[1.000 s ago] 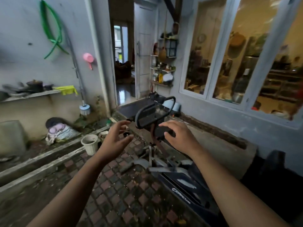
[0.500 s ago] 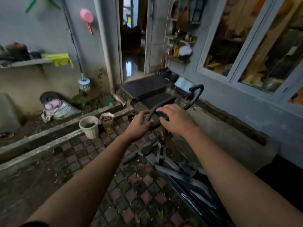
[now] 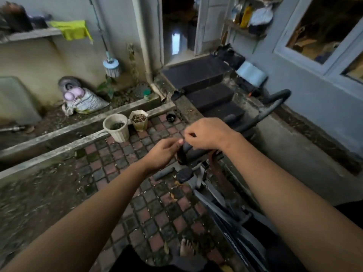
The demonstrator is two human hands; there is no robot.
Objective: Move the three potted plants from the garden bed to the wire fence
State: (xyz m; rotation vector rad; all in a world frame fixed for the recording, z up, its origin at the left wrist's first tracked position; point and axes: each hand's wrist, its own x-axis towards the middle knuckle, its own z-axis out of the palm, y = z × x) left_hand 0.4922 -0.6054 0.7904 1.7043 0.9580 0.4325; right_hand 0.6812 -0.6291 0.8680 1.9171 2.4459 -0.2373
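Two pots stood side by side on the brick paving, against the concrete curb of the garden bed: a round cream pot (image 3: 116, 127) with dark soil, and just right of it a faceted tan pot (image 3: 139, 120) filled with dry brown matter. No plant showed clearly in either, and a third pot could not be made out. Neither hand touched them. The left hand (image 3: 163, 154) hovered near the black handlebar (image 3: 198, 152) of an exercise machine, its grip loosely curled, fingertips drawn together and holding nothing that could be seen. The right hand (image 3: 208, 134) lay over the handlebar, its grip bent with thumb and forefinger pinched; whether it clasped the bar was unclear. Behind the curb lay the garden bed (image 3: 121, 99), with a patterned sack (image 3: 88, 101) against the wall. Dark steps (image 3: 206, 83) led to an open doorway.
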